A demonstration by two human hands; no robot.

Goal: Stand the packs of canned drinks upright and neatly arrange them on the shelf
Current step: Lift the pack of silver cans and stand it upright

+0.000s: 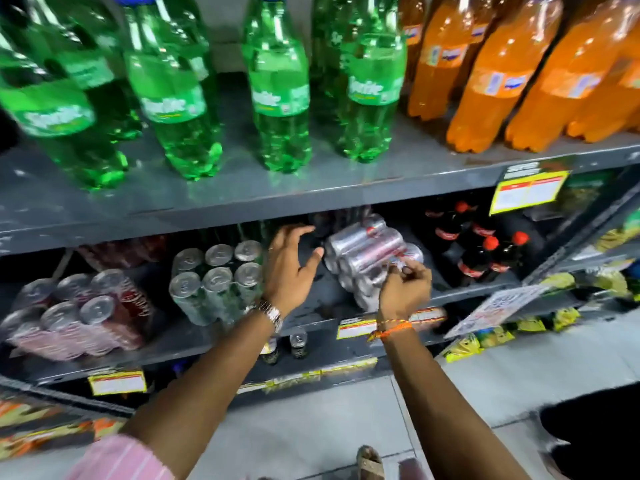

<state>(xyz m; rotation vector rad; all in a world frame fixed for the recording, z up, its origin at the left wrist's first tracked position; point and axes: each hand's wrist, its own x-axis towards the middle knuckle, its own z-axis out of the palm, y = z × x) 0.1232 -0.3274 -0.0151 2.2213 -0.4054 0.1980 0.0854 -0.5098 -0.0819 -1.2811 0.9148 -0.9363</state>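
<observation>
- The person is standing in front of a grey metal shelf (pixel 311 199) and is reaching both arms toward its middle level.
- The left hand (pixel 289 265) is hovering with the fingers spread wide and is gripping nothing; it is sitting just to the left of the silver can pack (pixel 367 251), and whether the thumb is touching the wrap cannot be told.
- A metal wristwatch (pixel 273 317) is sitting on the left wrist.
- The right hand (pixel 405 285) is pinching with curled fingers at the near end of the silver can pack, apparently on the plastic wrap; the exact hold is blurred.
- An orange thread band (pixel 391 329) is circling the right wrist.
- The silver can pack is lying tilted on its side on the middle level, with the cans pointing back and to the right.
- A green can pack (pixel 218 275) is standing upright to the left of the left hand, with the can tops facing up.
- A red can pack (pixel 79 313) is standing further left, near the shelf edge.
- Dark cola bottles (pixel 481 247) with red caps are standing to the right of the silver can pack.
- Green bottles (pixel 277 84) and orange bottles (pixel 491 74) are filling the upper level.
- Yellow price tags (pixel 528 190) are hanging on the shelf edges.
</observation>
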